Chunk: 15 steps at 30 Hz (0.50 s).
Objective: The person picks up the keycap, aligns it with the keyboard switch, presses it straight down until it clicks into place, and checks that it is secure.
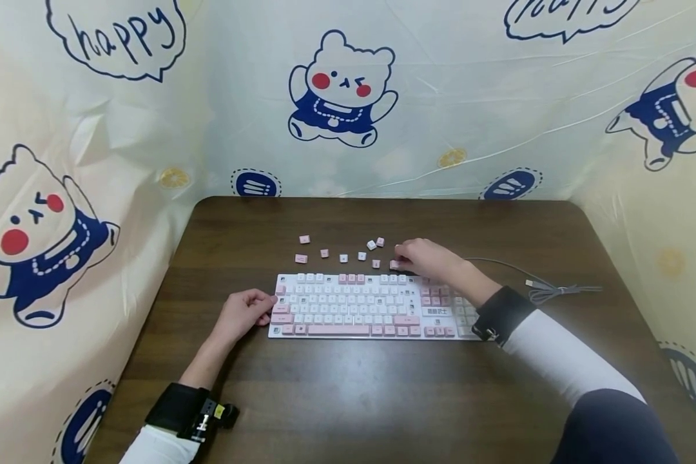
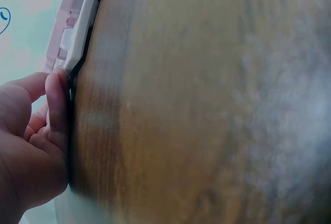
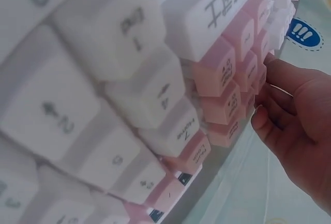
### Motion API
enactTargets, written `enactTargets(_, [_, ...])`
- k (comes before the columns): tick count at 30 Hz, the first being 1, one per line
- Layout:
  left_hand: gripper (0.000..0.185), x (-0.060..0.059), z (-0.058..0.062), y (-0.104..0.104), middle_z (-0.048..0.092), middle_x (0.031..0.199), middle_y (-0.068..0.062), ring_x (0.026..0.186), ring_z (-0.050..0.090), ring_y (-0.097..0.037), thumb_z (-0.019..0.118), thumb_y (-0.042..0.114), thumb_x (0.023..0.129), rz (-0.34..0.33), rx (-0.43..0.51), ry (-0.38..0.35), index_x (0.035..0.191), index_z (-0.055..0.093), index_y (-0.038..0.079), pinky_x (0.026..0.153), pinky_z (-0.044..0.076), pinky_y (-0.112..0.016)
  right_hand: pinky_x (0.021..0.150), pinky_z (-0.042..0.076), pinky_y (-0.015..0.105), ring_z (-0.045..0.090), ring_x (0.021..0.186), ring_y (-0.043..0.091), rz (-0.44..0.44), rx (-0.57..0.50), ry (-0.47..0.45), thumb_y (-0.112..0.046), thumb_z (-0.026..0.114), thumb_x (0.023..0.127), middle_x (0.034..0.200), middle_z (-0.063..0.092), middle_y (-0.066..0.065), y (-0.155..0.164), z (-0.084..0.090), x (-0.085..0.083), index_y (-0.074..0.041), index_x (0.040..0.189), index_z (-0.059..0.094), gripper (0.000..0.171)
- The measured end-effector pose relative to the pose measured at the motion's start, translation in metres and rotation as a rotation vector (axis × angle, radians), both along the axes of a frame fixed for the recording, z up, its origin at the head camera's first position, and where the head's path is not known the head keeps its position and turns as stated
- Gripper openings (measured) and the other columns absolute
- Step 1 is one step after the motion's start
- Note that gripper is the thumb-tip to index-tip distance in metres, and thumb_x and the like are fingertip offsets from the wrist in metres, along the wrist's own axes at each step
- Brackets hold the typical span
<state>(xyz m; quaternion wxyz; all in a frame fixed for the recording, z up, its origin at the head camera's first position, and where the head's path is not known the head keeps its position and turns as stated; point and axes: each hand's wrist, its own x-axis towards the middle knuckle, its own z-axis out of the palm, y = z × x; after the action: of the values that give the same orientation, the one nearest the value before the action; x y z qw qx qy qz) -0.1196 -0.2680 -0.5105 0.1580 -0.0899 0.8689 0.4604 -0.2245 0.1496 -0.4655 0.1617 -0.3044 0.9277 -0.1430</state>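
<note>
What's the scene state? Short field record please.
surface: brown table
keyboard: pink and white, flat, cable running off to the right
loose keycaps: scattered behind keyboard
left hand: touches keyboard's left edge
right hand: at keyboard's back edge, on a pink keycap; grip unclear
backdrop: bear-print sheet

1. The pink-and-white keyboard (image 1: 371,306) lies flat on the table, long side running 9 to 3 o'clock, some key slots empty.
2. Loose keycaps (image 1: 343,258), pink and white, lie scattered at its 12 o'clock.
</note>
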Motion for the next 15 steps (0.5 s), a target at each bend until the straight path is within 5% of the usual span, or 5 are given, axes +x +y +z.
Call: enactTargets(15, [0.033,0.000,-0.002,0.001,0.069,0.077,-0.002,0.069,0.066,-0.015,0.067,0.032,0.103,-0.006,0.005,0.018,0.108,0.071,-0.001,0.067,0.054,-0.025,0.086,0.057,0.037,0.067,0.089,0.017,-0.015,-0.036,-0.029,-0.012,0.075,0.097,0.103,0.075,0.004,0.016,0.024,0.025,-0.009,0.113,0.077,0.017])
